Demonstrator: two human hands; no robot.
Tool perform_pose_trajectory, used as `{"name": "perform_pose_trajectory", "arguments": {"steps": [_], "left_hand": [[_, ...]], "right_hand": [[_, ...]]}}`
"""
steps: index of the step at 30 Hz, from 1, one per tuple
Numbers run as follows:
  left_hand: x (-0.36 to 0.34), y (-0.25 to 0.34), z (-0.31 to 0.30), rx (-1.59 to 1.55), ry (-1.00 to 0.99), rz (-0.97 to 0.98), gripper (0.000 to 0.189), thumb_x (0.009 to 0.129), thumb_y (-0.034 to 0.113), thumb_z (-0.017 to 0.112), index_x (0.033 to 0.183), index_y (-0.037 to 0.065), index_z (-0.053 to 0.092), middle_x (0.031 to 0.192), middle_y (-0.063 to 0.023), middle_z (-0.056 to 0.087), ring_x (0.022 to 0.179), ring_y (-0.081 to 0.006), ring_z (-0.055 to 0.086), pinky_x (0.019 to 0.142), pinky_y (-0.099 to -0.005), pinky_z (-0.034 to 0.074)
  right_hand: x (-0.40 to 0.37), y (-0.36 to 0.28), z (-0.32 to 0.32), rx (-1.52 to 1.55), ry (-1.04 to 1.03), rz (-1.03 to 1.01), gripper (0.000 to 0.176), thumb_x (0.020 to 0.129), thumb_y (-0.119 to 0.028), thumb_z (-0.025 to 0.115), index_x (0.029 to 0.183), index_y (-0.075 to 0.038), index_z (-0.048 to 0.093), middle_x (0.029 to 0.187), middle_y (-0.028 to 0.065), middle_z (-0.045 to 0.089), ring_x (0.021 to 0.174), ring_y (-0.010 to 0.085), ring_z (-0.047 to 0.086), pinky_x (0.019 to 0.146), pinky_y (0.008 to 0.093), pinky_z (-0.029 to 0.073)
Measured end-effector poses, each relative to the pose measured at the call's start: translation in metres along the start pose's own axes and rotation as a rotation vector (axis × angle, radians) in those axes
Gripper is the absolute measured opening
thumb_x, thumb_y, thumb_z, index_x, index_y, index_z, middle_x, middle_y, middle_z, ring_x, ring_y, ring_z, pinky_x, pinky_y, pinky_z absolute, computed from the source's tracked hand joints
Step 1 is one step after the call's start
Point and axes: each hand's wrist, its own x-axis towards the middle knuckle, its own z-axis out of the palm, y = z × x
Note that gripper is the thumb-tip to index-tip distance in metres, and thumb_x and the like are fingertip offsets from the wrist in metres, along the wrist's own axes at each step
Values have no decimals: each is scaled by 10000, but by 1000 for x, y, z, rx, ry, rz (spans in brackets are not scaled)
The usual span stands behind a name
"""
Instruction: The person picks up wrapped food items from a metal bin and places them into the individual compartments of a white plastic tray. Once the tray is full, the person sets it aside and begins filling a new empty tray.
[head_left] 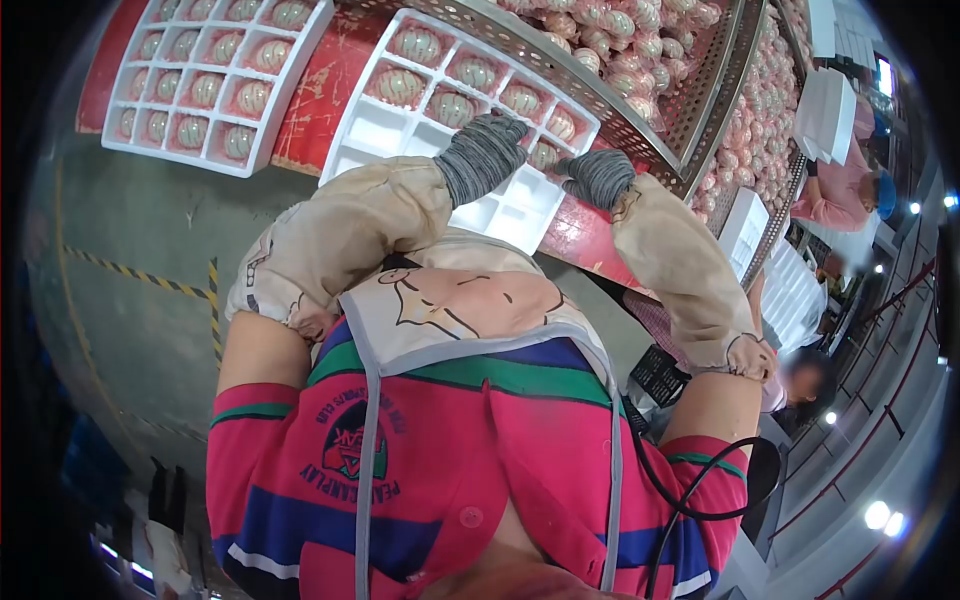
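Observation:
A white compartment tray (pixel 375 128) lies on a red surface, with wrapped round pieces in its far compartments and bare compartments nearer me. My left hand (pixel 484 155), in a grey knit glove, is over the middle of this tray, fingers bent toward a wrapped piece (pixel 452 108). My right hand (pixel 597 178), gloved the same way, is at the tray's right edge, its fingertips near another wrapped piece (pixel 544 154). The fingers of both hands are curled and partly hidden, so I cannot tell whether either holds anything.
A filled white tray (pixel 258 160) stands at the left. Behind the work tray, a perforated metal rim (pixel 600 105) borders a heap of wrapped pieces (pixel 640 50). White boxes (pixel 826 115) and a person in pink (pixel 838 188) are at the right.

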Motion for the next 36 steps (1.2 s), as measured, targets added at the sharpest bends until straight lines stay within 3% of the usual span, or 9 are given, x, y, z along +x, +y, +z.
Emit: {"name": "perform_pose_trajectory", "arguments": {"steps": [10,12,17,19,24,30,32,34,36], "left_hand": [[-1,-1,7,-39,-21,-92,191,767,158,557,866,11,627,913,-154,590,830,-319,595,718,-452,467],[1,0,3,-64,-45,-137,209,775,166,553,890,9,628,917,-154,594,841,-319,594,729,-453,466],[3,5,-3,-104,-104,-196,264,787,187,542,957,2,624,918,-149,600,864,-317,594,765,-451,459],[4,6,-5,-190,-93,-263,280,795,193,532,978,0,619,930,-149,602,869,-317,594,793,-450,450],[3,5,-10,-140,-94,-216,296,798,202,529,996,0,615,951,-156,603,871,-310,595,813,-444,442],[3,6,-13,-229,-46,-232,315,792,208,539,1012,-9,602,957,-163,607,884,-318,593,816,-453,441],[3,6,-11,-210,-60,-245,300,790,206,542,1003,7,610,962,-159,606,890,-317,592,813,-452,443],[8,8,-14,-187,-76,-246,285,787,205,546,994,23,619,966,-155,604,895,-316,591,811,-451,445],[16,11,-22,1,-238,-26,231,793,200,543,964,75,637,994,-140,600,913,-309,583,792,-449,446]], "right_hand": [[51,20,18,94,-72,-192,290,771,-264,629,1042,-163,654,893,131,667,809,338,640,714,425,503],[41,-8,-6,235,-160,181,291,775,-264,615,1047,-166,654,923,145,667,818,349,641,715,412,509],[26,-35,-32,390,-191,289,350,825,-275,540,1148,-157,604,930,167,666,841,355,645,714,429,511],[33,-20,-6,52,20,-25,350,819,-235,529,1153,-149,586,877,163,669,779,354,652,667,452,513],[34,-11,13,-244,9,-139,302,834,-177,484,1112,-152,600,877,113,682,763,301,672,632,449,517],[16,37,17,-1,116,4,243,805,-224,557,1010,-125,641,832,161,665,745,339,651,637,451,503],[0,60,40,449,608,20,245,791,-281,598,948,-101,651,818,183,654,737,365,635,645,461,494],[-17,54,46,421,650,89,249,815,-288,606,951,-85,651,801,170,657,691,313,650,625,424,500],[-31,42,49,822,503,335,228,851,-253,602,981,-71,648,753,123,655,617,207,644,584,359,500]]}}
